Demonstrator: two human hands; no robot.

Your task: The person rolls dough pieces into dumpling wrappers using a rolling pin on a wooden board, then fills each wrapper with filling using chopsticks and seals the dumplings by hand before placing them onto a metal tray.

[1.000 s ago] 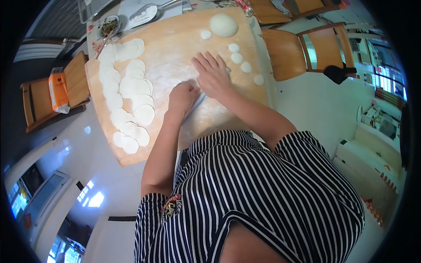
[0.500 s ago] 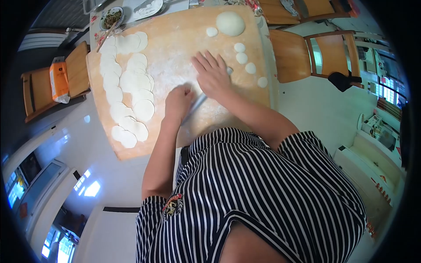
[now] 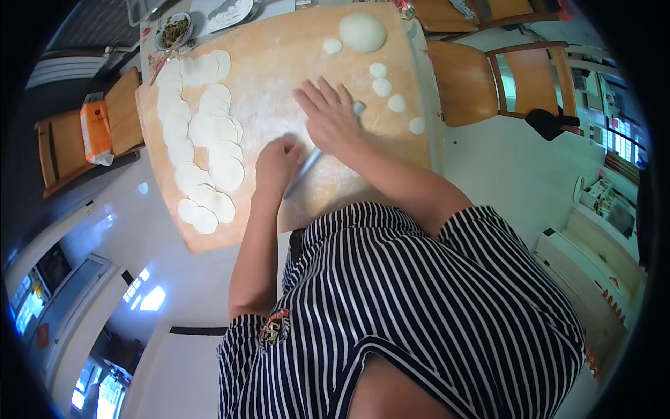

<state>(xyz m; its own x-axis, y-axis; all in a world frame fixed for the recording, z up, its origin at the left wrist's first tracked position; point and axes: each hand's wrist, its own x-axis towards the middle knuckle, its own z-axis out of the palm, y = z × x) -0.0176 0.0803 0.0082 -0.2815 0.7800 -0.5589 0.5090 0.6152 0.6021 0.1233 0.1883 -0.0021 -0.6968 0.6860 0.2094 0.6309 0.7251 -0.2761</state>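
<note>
My right hand [image 3: 331,120] lies palm down across a thin rolling pin [image 3: 303,174], its fingers spread and stretched out. The pin slants over the floured wooden board, one end showing past my palm and the other towards my body. Just left of the pin, my left hand [image 3: 276,167] is closed, with thumb and fingers curled together at the board. What it pinches is hidden by the fingers. Overlapping round dough wrappers [image 3: 227,173] lie in rows on the left. On the right are several small flattened dough pieces [image 3: 382,87].
The wooden board [image 3: 272,63] covers most of the table. A large dough ball [image 3: 363,32] sits at its far right. Beyond the far left edge stand a bowl of filling [image 3: 173,31] and a white dish [image 3: 230,12]. Wooden chairs [image 3: 460,84] flank the table; one holds an orange package [image 3: 95,131].
My hands and the rolling pin stay in nearly the same place, with the right hand shifted slightly up and left. The whole view has tilted a little.
</note>
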